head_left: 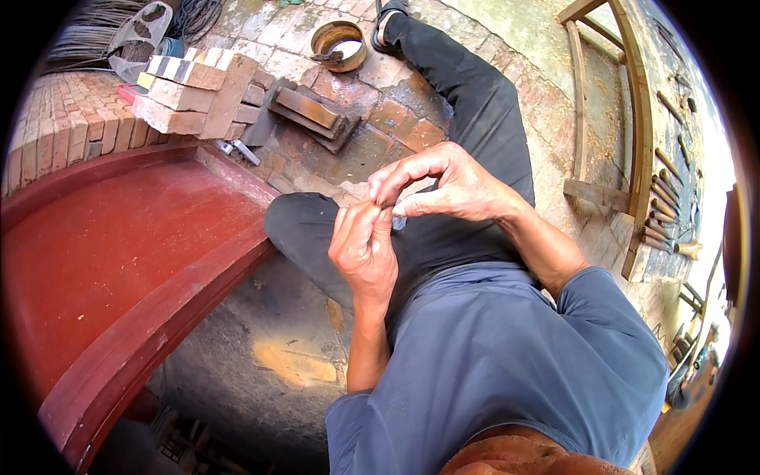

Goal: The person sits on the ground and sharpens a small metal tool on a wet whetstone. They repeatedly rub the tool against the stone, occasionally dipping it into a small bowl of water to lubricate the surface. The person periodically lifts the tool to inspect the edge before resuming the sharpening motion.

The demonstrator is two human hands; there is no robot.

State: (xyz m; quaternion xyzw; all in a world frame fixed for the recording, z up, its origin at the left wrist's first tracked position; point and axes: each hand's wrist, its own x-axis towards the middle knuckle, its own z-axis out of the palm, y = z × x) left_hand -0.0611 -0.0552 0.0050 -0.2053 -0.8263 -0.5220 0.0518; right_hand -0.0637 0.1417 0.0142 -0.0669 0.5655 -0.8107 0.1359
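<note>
Over my lap, my left hand (366, 245) and my right hand (451, 186) meet at the fingertips. The fingers of my left hand are curled into a pinch. My right hand arches over from the other side, thumb and forefinger closed at the same spot. A tiny dark thing (385, 206) shows between the fingertips, too small to name. Just below my right thumb is a small pale bluish patch (400, 223), which I cannot make out. My dark trousers (483, 111) lie behind both hands.
A red wooden table (142, 229) with a raised rim stands at my left knee. Ahead on the wet brick floor are stacked bricks (190, 91), flat sharpening-stone-like blocks (313, 111) and a round basin (339, 46). To the right, a wooden bench (673, 150) carries several wooden-handled tools (663, 198).
</note>
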